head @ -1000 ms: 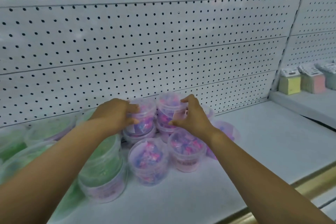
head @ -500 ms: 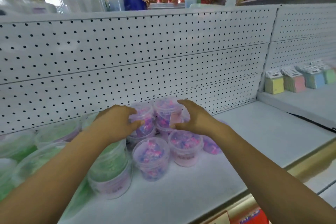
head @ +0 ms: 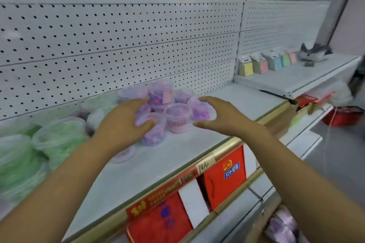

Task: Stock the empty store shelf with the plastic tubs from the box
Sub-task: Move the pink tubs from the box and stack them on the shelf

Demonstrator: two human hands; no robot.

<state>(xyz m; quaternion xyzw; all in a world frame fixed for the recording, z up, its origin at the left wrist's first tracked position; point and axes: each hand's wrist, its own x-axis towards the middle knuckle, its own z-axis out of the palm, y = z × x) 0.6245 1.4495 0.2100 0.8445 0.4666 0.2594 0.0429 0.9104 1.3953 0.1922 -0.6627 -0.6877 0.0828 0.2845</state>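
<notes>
While your loosely cupped left hand [head: 126, 122] and right hand [head: 219, 117] are flanking the purple tubs [head: 178, 118] on the shelf [head: 177, 156] at nine and three o'clock, grip unclear, you are likely handling light, slippery plastic, best gripped by sidewalls.

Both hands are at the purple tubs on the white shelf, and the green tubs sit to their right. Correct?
No. The head view shows the green tubs left of the purple tubs; the left hand and right hand are at the purple ones.
</notes>
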